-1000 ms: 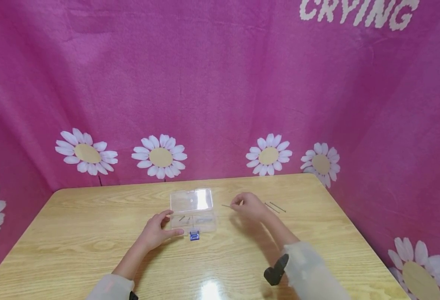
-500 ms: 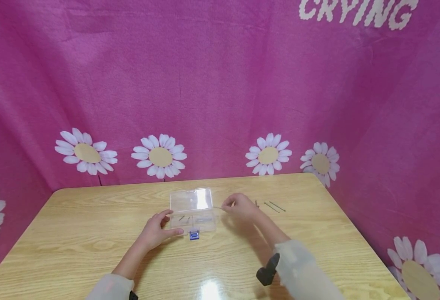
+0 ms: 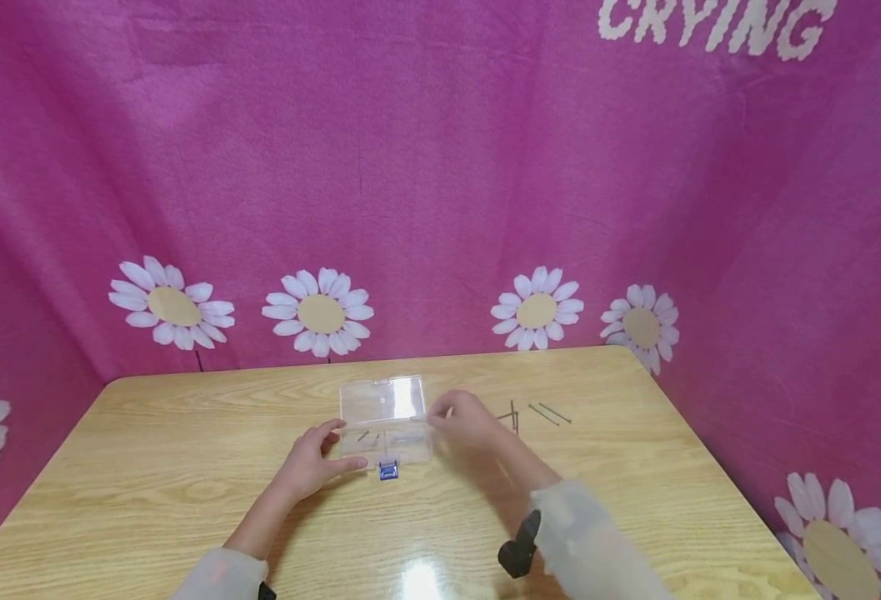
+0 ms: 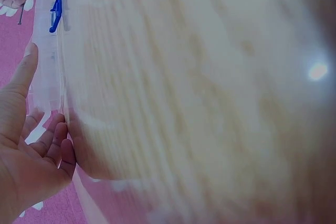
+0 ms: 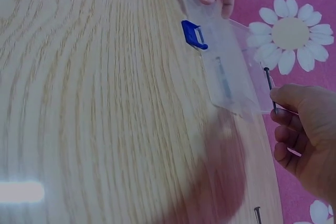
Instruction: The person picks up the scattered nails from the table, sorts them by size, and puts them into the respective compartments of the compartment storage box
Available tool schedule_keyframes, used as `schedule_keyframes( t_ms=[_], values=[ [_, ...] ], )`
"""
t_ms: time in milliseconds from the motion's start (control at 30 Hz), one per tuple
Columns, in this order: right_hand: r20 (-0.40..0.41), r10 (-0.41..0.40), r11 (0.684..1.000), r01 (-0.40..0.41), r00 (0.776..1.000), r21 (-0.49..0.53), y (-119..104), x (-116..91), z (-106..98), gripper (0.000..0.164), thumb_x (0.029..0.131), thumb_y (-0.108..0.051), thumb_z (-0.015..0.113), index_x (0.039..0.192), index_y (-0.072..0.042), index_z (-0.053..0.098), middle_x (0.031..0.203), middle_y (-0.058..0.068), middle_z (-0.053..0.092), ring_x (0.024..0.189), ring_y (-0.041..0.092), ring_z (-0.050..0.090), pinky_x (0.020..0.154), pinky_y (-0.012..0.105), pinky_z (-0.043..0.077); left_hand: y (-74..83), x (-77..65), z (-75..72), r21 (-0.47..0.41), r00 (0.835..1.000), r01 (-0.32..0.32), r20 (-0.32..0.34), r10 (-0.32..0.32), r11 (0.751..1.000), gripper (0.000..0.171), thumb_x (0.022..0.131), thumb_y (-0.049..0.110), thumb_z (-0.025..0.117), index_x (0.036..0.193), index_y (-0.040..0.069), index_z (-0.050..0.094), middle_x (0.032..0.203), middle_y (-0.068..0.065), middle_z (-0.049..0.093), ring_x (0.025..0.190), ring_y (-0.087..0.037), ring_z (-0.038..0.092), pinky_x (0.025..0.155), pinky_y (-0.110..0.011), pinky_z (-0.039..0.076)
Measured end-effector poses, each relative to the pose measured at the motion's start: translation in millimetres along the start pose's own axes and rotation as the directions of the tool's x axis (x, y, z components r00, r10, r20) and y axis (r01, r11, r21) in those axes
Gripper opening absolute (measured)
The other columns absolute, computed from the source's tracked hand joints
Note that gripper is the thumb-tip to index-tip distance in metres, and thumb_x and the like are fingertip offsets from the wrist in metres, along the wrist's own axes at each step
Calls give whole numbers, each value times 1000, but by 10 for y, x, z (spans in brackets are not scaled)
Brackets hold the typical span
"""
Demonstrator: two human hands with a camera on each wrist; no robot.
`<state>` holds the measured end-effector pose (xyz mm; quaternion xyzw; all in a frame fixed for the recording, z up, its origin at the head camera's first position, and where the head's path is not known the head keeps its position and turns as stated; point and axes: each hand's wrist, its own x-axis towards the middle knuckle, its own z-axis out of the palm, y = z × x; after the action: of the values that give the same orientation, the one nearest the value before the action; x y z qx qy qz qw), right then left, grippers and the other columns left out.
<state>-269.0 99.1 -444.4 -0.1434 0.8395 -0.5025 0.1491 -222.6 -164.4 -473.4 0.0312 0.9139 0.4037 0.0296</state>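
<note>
A clear plastic box point(image 3: 410, 455) lies on the table with its lid point(image 3: 365, 402) tipped back and a blue latch point(image 3: 388, 471) at the front. Several small nails point(image 3: 363, 436) show in its left part; another nail point(image 5: 223, 80) shows through the box in the right wrist view. My left hand point(image 3: 311, 463) holds the box's left end, thumb at the front and fingers toward the back. Between thumb and forefinger, my right hand point(image 3: 464, 419) pinches a long dark nail point(image 5: 270, 85) beside the box's right end, near the lid hinge.
Several loose nails point(image 3: 516, 419) lie on the wooden table point(image 3: 185, 467) right of my right hand, with two more parallel nails point(image 3: 555, 413) farther right. A pink cloth point(image 3: 425, 183) with daisies hangs behind the table and at its sides.
My right hand has moved left with the nail, from the open table to the box's right end, uncovering nails behind it. My left hand and the box have stayed put.
</note>
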Motion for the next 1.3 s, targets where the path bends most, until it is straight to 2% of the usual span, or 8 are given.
schedule_keyframes(
  t_ms=[133,200,300,500,667,1033,1200,1300],
  values=[
    [7,91,981,-91,996,172,-36,-48,110,14,96,-13,49,102,-1,51,98,25,58,58,17,52,46,26,43,-3,-8,2,-6,1000,9,2,-9,1000,81,73,41,78,136,3,44,121,-19,55,110,-30,51,96,-48,43],
    [13,115,973,-115,993,200,-51,-61,152,14,95,-14,49,104,-3,48,103,25,55,57,16,49,45,26,42,-8,-6,6,-7,1000,11,2,-11,1000,80,73,40,78,136,3,44,121,-19,55,110,-30,51,96,-48,43],
    [-2,101,984,-100,995,149,-54,-47,195,13,95,-15,51,104,-5,49,106,20,54,58,17,51,48,27,46,-9,-5,9,-12,1000,13,0,-13,1000,80,73,40,78,135,3,45,121,-18,55,111,-30,51,96,-48,43],
    [-13,56,998,-56,998,36,-5,32,245,12,93,-16,54,100,-6,54,103,11,54,75,20,57,61,30,53,-14,-9,14,-13,1000,7,-2,-7,1000,81,73,41,78,135,2,45,121,-19,55,110,-30,51,96,-48,43],
    [-22,10,999,-11,1000,-51,21,64,280,15,94,-18,54,101,-4,55,98,10,56,75,22,58,61,30,53,-13,-2,19,-15,1000,18,2,-18,1000,81,73,41,78,136,3,44,123,-18,54,112,-30,50,97,-48,43],
    [-31,-41,994,37,999,-105,-5,69,299,22,92,-19,57,107,-3,60,102,9,57,82,21,57,69,30,53,-12,-2,7,-4,1000,2,-1,-2,1000,80,73,41,78,135,3,45,122,-19,55,112,-31,51,96,-48,43],
    [-35,-21,995,18,999,-101,-24,22,285,23,92,-22,56,110,-8,58,111,6,54,77,21,58,61,28,53,-13,4,6,-6,1000,3,-1,-3,1000,80,73,41,78,135,3,45,122,-19,55,112,-30,51,96,-48,43],
    [-43,-46,985,38,998,-168,-5,10,238,22,91,-24,56,109,-11,60,113,2,53,83,20,57,68,30,53,-10,10,5,-8,1000,8,1,-8,1000,81,73,42,78,136,3,44,122,-18,55,111,-30,51,96,-48,43]
  ],
)
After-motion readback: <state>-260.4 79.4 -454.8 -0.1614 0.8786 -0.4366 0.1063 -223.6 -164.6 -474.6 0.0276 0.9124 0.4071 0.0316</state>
